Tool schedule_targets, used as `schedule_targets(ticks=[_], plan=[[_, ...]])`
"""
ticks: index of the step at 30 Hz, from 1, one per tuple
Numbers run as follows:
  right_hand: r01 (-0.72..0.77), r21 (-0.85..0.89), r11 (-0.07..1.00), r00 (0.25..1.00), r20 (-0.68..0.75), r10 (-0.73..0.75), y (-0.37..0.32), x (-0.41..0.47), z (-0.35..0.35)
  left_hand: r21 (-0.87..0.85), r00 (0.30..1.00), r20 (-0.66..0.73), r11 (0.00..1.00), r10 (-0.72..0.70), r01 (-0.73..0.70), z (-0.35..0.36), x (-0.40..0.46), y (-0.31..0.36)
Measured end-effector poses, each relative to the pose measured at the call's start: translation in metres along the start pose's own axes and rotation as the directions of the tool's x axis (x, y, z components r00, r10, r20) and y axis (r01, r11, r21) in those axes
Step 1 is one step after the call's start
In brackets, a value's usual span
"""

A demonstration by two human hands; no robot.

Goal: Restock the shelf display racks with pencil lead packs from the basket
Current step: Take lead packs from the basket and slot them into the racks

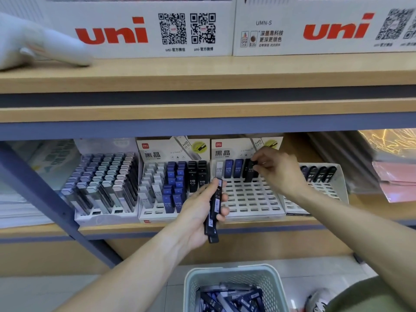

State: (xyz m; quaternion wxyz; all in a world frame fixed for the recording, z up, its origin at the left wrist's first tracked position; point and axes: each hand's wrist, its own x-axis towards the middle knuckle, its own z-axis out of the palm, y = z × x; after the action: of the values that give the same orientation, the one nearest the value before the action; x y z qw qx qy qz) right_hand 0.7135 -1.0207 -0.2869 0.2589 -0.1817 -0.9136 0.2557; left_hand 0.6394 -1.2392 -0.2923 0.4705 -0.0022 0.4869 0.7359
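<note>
My left hand (pixel 201 212) grips a small stack of black pencil lead packs (pixel 213 212) in front of the lower shelf. My right hand (pixel 278 171) pinches one black pack (pixel 250 173) at the back row of a mostly empty white slotted display rack (pixel 247 199). That rack's back row also holds a white pack and two blue packs (pixel 233 168). A fuller rack (pixel 157 212) to its left holds white, blue and black packs. The pale green basket (pixel 234 275) below holds several loose blue and black packs (pixel 229 298).
A rack of grey and pastel lead cases (pixel 103 188) stands at the left, and another slotted rack (pixel 324 176) with black packs at the right. White uni boxes (pixel 139 28) sit on the upper shelf. Pink packets (pixel 396 176) lie far right. A blue shelf post (pixel 45 194) slants at left.
</note>
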Motion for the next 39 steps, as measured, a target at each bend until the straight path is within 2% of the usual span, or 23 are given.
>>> schedule_targets(ticks=[3,8,12,16,17,18,19,20,21,23,25,29,30,31,33,34,36,39], plan=[[-0.004,0.002,1.0,0.999,-0.036,0.004,0.001,0.004,0.001,0.04,0.998,0.057,0.999,0.017,-0.019,0.001,0.0,-0.002],[-0.002,0.042,0.999,1.0,0.014,0.002,-0.001,0.003,0.009,0.032,0.994,0.112,0.999,0.007,-0.01,0.002,-0.002,-0.003],[-0.021,-0.074,0.997,1.0,0.008,0.022,0.003,0.002,0.012,0.011,0.986,0.163,0.999,-0.036,0.034,0.0,-0.001,0.0],[0.0,-0.225,0.974,1.0,-0.006,-0.001,-0.009,-0.002,0.009,0.055,0.984,0.175,0.998,-0.024,0.014,0.0,-0.001,-0.001],[-0.041,-0.173,0.984,0.999,-0.022,0.037,-0.018,-0.004,0.006,0.069,0.984,0.176,0.998,-0.011,-0.001,0.0,-0.001,-0.001],[-0.127,-0.038,0.991,0.992,-0.003,0.127,-0.029,-0.006,0.003,0.087,0.984,0.176,0.996,0.003,-0.019,0.001,-0.002,-0.002],[-0.248,0.153,0.957,0.968,0.09,0.236,-0.04,-0.01,0.001,0.113,0.985,0.171,0.993,0.019,-0.038,0.001,-0.002,-0.003],[-0.38,0.326,0.866,0.919,0.239,0.313,-0.049,-0.013,-0.002,0.149,0.987,0.155,0.987,0.033,-0.057,0.002,-0.002,-0.005],[-0.484,0.424,0.765,0.861,0.386,0.331,-0.057,-0.018,-0.004,0.191,0.991,0.129,0.979,0.046,-0.07,0.003,-0.003,-0.007],[-0.571,0.462,0.678,0.791,0.532,0.304,-0.062,-0.024,-0.006,0.26,0.995,0.076,0.962,0.06,-0.078,0.005,-0.003,-0.011],[-0.591,0.494,0.637,0.78,0.55,0.297,-0.06,-0.025,-0.007,0.289,0.998,0.048,0.955,0.05,-0.062,0.007,-0.003,-0.013],[-0.541,0.605,0.584,0.841,0.406,0.359,-0.05,-0.017,-0.013,0.213,0.997,0.031,0.975,-0.067,0.059,0.006,-0.002,-0.01],[-0.507,0.62,0.598,0.861,0.342,0.376,-0.045,-0.015,-0.015,0.174,0.995,0.025,0.98,-0.1,0.094,0.004,-0.002,-0.01],[-0.461,0.597,0.656,0.885,0.258,0.387,-0.04,-0.014,-0.018,0.13,0.992,0.013,0.984,-0.123,0.12,0.003,-0.001,-0.009],[-0.339,0.398,0.853,0.937,0.057,0.346,-0.026,-0.011,-0.024,0.037,0.99,-0.019,0.989,-0.143,0.143,0.0,0.0,-0.008],[-0.286,0.289,0.914,0.953,-0.018,0.304,-0.02,-0.01,-0.026,0.001,0.989,-0.031,0.989,-0.146,0.146,0.0,-0.001,-0.007],[-0.209,0.158,0.965,0.97,-0.09,0.225,-0.011,-0.009,-0.027,-0.041,0.988,-0.039,0.988,-0.148,0.146,0.001,0.0,-0.007],[-0.111,0.006,0.994,0.989,-0.098,0.111,0.0,-0.009,-0.022,-0.065,0.988,-0.032,0.987,-0.152,0.149,0.001,0.002,-0.007]])
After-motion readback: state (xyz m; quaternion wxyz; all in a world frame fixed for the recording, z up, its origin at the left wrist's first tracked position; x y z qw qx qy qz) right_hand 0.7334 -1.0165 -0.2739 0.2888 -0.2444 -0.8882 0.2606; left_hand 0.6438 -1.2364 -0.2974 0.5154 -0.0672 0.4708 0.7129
